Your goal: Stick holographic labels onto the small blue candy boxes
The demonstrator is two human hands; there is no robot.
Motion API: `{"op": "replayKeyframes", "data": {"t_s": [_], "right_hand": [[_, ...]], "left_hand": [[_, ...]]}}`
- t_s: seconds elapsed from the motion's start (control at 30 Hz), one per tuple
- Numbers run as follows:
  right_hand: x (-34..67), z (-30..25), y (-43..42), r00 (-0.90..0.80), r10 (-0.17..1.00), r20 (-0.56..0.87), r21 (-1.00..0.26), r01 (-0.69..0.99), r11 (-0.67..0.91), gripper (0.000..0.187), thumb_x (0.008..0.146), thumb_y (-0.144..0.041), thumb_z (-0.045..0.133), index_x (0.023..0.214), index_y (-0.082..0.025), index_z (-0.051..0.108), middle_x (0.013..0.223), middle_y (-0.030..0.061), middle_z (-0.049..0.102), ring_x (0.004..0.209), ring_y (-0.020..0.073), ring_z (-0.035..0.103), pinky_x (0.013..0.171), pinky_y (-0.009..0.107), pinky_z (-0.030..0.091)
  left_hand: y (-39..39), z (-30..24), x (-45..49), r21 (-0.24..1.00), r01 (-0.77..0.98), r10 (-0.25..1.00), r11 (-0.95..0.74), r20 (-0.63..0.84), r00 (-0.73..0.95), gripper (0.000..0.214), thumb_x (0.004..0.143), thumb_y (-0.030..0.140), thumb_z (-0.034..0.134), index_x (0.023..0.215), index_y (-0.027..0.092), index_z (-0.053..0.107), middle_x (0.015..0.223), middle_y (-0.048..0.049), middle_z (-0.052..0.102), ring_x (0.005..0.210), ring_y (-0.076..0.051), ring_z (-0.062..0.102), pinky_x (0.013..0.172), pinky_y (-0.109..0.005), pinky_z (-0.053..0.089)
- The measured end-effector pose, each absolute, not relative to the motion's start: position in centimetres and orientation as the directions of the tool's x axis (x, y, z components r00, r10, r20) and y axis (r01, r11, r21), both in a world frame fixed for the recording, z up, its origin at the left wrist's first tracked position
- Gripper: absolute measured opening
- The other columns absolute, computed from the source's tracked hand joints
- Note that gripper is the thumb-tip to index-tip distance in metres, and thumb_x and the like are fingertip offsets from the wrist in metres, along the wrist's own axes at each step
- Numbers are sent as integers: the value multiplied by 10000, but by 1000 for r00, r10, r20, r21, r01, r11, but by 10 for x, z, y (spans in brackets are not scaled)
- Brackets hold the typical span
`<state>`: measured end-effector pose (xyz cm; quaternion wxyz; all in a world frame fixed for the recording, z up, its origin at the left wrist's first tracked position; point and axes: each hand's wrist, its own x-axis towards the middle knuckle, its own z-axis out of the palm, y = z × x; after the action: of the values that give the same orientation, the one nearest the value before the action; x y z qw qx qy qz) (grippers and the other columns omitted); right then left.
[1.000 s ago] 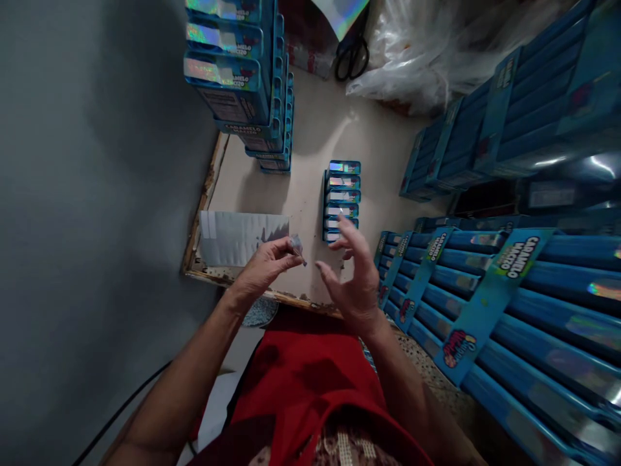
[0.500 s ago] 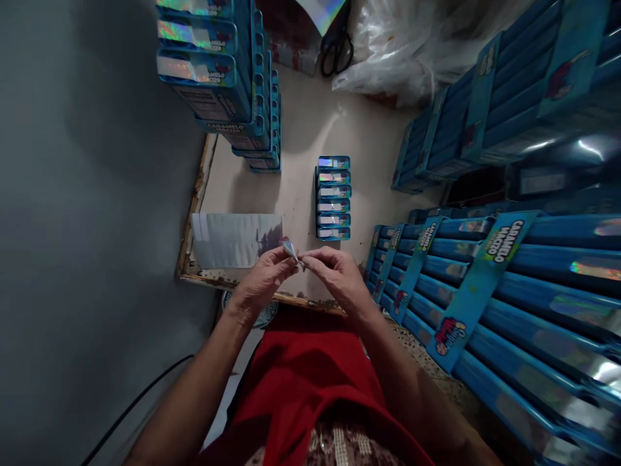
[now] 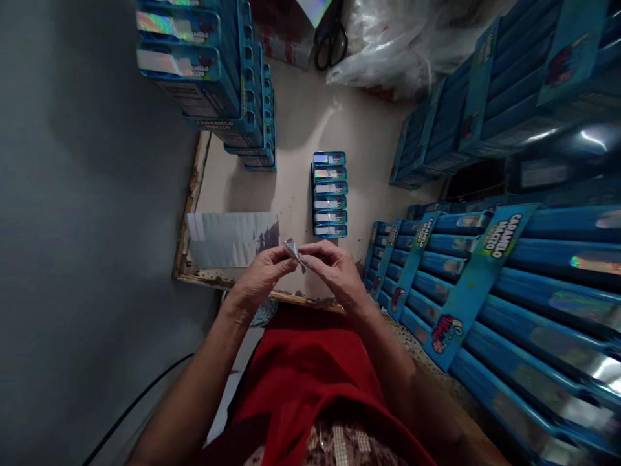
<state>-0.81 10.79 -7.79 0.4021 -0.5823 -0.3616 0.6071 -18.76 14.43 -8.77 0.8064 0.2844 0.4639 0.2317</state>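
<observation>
Both hands meet over the table's near edge around a small folded piece of silvery foil (image 3: 292, 248). My left hand (image 3: 262, 277) pinches it between thumb and fingertips. On the other side, my right hand (image 3: 336, 270) is closed too, its thumb and forefinger pressed to the foil's edge. A shiny silver sheet (image 3: 228, 239) lies flat on the table, left of the hands. Just beyond them stands a short row of blue candy boxes (image 3: 330, 202) with shiny stickers on their ends.
Tall stacks of blue boxes (image 3: 194, 97) rise at the back left. More packed blue boxes (image 3: 485, 272) line the right side. Black scissors (image 3: 330, 48) and clear plastic bags (image 3: 383, 52) lie at the back. The table's worn wooden edge (image 3: 189, 200) borders the left.
The view has shifted slightly, so the boxes appear a little further left. My right fingers have come in closer against the foil, which both hands still hold.
</observation>
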Motion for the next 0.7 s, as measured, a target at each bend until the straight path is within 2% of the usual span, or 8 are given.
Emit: {"op": "replayKeyframes", "data": {"t_s": [0.13, 0.37, 0.57, 0.7], "right_hand": [[-6, -82, 108, -18, 881, -474, -873, -120, -472, 179, 830, -362, 799, 937, -219, 777, 911, 40, 732, 821, 186, 644, 794, 342, 509], [-5, -83, 115, -168, 806, -568, -743, -317, -590, 293, 745, -422, 860, 829, -189, 704, 785, -1, 675, 727, 143, 600, 755, 299, 491], [-6, -92, 112, -222, 825, -520, -776, -282, -565, 326, 798, -482, 798, 814, -187, 662, 778, -1, 645, 740, 148, 581, 737, 291, 458], [-12, -88, 108, -97, 844, -528, -829, -156, -537, 261, 848, -444, 711, 791, -206, 619, 777, -1, 630, 742, 157, 560, 734, 297, 441]], "left_hand": [[145, -92, -190, 645, -76, 596, 760, -646, 476, 302, 766, 369, 858, 970, 158, 784, 931, -42, 689, 844, -152, 533, 841, -276, 415], [149, -87, -192, 637, 12, 536, 771, -658, 530, 286, 794, 372, 834, 951, 148, 750, 895, -32, 657, 829, -141, 527, 801, -254, 422], [149, -91, -194, 530, -3, 457, 848, -729, 509, 320, 741, 398, 878, 853, 144, 719, 818, -21, 621, 777, -127, 546, 799, -258, 457], [146, -94, -191, 461, -25, 421, 887, -787, 451, 372, 660, 408, 924, 808, 144, 706, 806, -26, 620, 763, -131, 565, 765, -267, 463]]}}
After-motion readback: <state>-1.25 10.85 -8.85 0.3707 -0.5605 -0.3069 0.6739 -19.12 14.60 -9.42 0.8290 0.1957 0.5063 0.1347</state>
